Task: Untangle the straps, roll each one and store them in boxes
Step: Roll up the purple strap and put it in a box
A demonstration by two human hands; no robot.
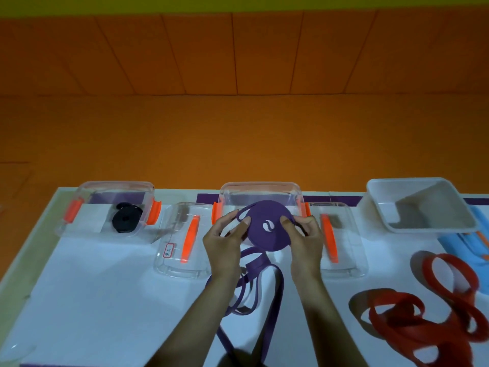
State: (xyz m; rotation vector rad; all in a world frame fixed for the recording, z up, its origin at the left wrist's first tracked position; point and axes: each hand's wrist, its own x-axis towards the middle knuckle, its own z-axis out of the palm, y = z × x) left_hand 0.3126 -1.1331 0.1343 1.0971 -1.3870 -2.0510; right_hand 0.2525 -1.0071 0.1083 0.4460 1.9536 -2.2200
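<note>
My left hand (pixel 225 242) and right hand (pixel 304 239) pinch the purple strap roll (pixel 267 229) at opposite edges, held up in front of the middle clear box (pixel 260 190). Loose tail (pixel 278 292) drops to the surface (pixel 105 300). Black roll (pixel 125 219) in left box (pixel 116 185). Red strap (pixel 391 296) tangled at right.

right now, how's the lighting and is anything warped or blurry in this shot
Head view: dim, uneven light, darkest at the lower corners; the wide lens bows the table edges and wall seams; the red strap throws a soft shadow to its left; the purple roll looks fairly sharp.
</note>
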